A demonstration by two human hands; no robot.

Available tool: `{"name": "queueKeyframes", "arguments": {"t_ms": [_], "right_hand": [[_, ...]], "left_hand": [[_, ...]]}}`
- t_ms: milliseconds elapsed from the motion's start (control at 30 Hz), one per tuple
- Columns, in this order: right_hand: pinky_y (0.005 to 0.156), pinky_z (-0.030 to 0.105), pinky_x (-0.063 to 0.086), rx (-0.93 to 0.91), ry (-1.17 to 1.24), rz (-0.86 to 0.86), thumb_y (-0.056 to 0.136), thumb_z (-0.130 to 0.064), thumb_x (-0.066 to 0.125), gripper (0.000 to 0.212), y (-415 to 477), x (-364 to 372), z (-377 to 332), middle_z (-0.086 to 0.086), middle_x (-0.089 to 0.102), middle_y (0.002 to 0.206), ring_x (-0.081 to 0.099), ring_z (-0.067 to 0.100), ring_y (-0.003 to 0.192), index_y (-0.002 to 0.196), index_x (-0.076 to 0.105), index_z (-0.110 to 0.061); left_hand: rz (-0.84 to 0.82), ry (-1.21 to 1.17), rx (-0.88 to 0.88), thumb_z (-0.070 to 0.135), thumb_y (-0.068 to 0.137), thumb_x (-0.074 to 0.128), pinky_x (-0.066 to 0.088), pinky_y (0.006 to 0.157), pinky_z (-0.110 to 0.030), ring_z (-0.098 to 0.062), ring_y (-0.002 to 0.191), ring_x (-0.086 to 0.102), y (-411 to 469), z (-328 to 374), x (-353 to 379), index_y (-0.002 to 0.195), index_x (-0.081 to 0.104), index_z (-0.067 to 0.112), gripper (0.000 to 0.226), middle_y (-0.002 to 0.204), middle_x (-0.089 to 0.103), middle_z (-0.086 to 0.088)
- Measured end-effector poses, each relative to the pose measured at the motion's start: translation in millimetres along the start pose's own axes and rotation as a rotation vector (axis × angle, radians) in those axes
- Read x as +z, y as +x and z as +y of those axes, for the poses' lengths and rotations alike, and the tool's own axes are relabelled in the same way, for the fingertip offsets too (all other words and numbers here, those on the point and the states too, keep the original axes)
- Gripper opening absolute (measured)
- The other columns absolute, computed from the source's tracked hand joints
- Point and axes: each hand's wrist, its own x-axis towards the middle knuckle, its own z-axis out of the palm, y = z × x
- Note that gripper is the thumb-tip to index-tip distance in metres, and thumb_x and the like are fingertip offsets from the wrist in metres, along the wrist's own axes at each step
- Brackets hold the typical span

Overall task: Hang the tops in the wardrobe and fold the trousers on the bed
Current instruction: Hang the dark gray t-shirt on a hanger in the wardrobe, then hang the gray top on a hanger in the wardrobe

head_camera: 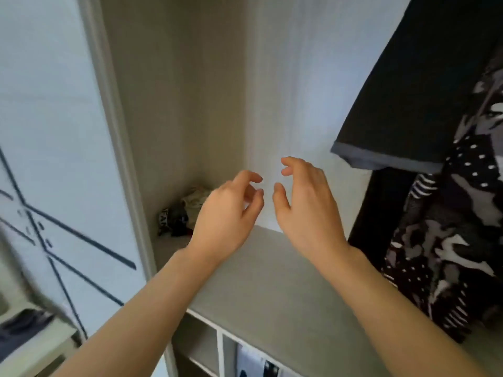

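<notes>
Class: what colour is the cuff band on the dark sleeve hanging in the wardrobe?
The cuff band is grey-blue, on a black sleeve; head view.

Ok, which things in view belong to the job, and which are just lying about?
Job: wardrobe, hanging black top, hanging patterned top, left hand and right hand, both empty.
Lying about: crumpled bundle in the wardrobe's back corner, oddments in the cubbies below.

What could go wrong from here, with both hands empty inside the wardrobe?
The left hand and right hand hold nothing, so the dark clothing lying lower left may be overlooked. The black top and patterned garment crowd the right side; another hanger could snag them. The crumpled bundle in the shelf corner might stay unsorted.
</notes>
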Motion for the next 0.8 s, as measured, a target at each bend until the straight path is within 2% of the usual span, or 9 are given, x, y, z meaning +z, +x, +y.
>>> {"name": "queueKeyframes", "arguments": {"t_ms": [100, 167, 233, 333, 400, 467, 533, 667, 800], "right_hand": [[0.086, 0.031, 0.044, -0.033, 0.121, -0.099, 0.093, -0.016, 0.057, 0.04, -36, 34, -14, 0.005, 0.061, 0.119, 0.051, 0.024, 0.114, 0.132, 0.05, -0.008], [0.087, 0.027, 0.042, -0.063, 0.191, -0.202, 0.095, -0.019, 0.056, 0.039, -62, 56, -26, 0.004, 0.061, 0.119, 0.053, 0.022, 0.114, 0.133, 0.05, -0.009], [0.087, 0.026, 0.043, -0.07, 0.262, -0.334, 0.098, -0.023, 0.052, 0.041, -87, 76, -38, 0.003, 0.058, 0.123, 0.052, 0.018, 0.115, 0.137, 0.047, -0.014], [0.084, 0.022, 0.042, -0.065, 0.34, -0.471, 0.099, -0.025, 0.048, 0.042, -117, 102, -57, 0.001, 0.054, 0.126, 0.054, 0.016, 0.113, 0.14, 0.043, -0.017], [0.083, 0.023, 0.045, -0.082, 0.358, -0.547, 0.1, -0.028, 0.046, 0.042, -132, 118, -69, 0.0, 0.053, 0.128, 0.055, 0.015, 0.11, 0.14, 0.042, -0.018], [0.086, 0.029, 0.05, -0.11, 0.378, -0.618, 0.101, -0.028, 0.046, 0.042, -145, 135, -84, 0.001, 0.052, 0.129, 0.056, 0.016, 0.111, 0.141, 0.042, -0.017], [0.089, 0.032, 0.051, -0.131, 0.402, -0.676, 0.101, -0.027, 0.045, 0.041, -155, 155, -99, 0.001, 0.053, 0.13, 0.055, 0.017, 0.113, 0.14, 0.042, -0.016], [0.086, 0.028, 0.049, -0.206, 0.422, -0.773, 0.101, -0.028, 0.043, 0.039, -176, 203, -132, 0.001, 0.054, 0.13, 0.052, 0.017, 0.116, 0.138, 0.043, -0.016], [0.082, 0.022, 0.042, -0.278, 0.422, -0.867, 0.101, -0.027, 0.043, 0.039, -188, 256, -167, 0.002, 0.054, 0.128, 0.054, 0.018, 0.112, 0.138, 0.042, -0.015]], "left_hand": [[-0.018, 0.209, -0.035, 0.037, 0.095, 0.044, 0.054, 0.068, -0.041, -0.016, 0.08, 0.064, -51, -23, -10, 0.113, 0.058, 0.02, 0.028, 0.085, 0.066, 0.005], [-0.039, 0.363, -0.044, 0.032, 0.095, 0.051, 0.053, 0.06, -0.037, -0.022, 0.076, 0.062, -85, -36, -17, 0.112, 0.061, 0.017, 0.025, 0.084, 0.065, 0.0], [-0.071, 0.439, -0.106, 0.025, 0.096, 0.057, 0.051, 0.059, -0.036, -0.025, 0.075, 0.062, -116, -48, -28, 0.113, 0.062, 0.015, 0.021, 0.084, 0.066, -0.002], [-0.087, 0.48, -0.265, 0.028, 0.099, 0.052, 0.053, 0.066, -0.039, -0.022, 0.08, 0.063, -158, -67, -46, 0.115, 0.06, 0.016, 0.021, 0.088, 0.067, 0.0], [-0.074, 0.499, -0.392, 0.032, 0.1, 0.048, 0.052, 0.07, -0.032, -0.017, 0.084, 0.063, -182, -80, -56, 0.118, 0.059, 0.021, 0.024, 0.093, 0.067, 0.003], [-0.058, 0.52, -0.495, 0.033, 0.101, 0.047, 0.044, 0.07, -0.023, -0.014, 0.086, 0.062, -208, -91, -66, 0.122, 0.059, 0.022, 0.026, 0.096, 0.067, 0.004], [-0.059, 0.554, -0.583, 0.031, 0.101, 0.047, 0.039, 0.07, -0.021, -0.014, 0.088, 0.062, -231, -101, -77, 0.124, 0.059, 0.021, 0.028, 0.097, 0.066, 0.004], [-0.058, 0.6, -0.759, 0.032, 0.102, 0.044, 0.046, 0.073, -0.023, -0.012, 0.088, 0.06, -273, -133, -101, 0.125, 0.057, 0.021, 0.029, 0.096, 0.063, 0.006], [-0.008, 0.635, -0.872, 0.029, 0.101, 0.046, 0.051, 0.07, -0.033, -0.014, 0.08, 0.059, -303, -178, -134, 0.118, 0.06, 0.019, 0.024, 0.087, 0.062, 0.005]]}}
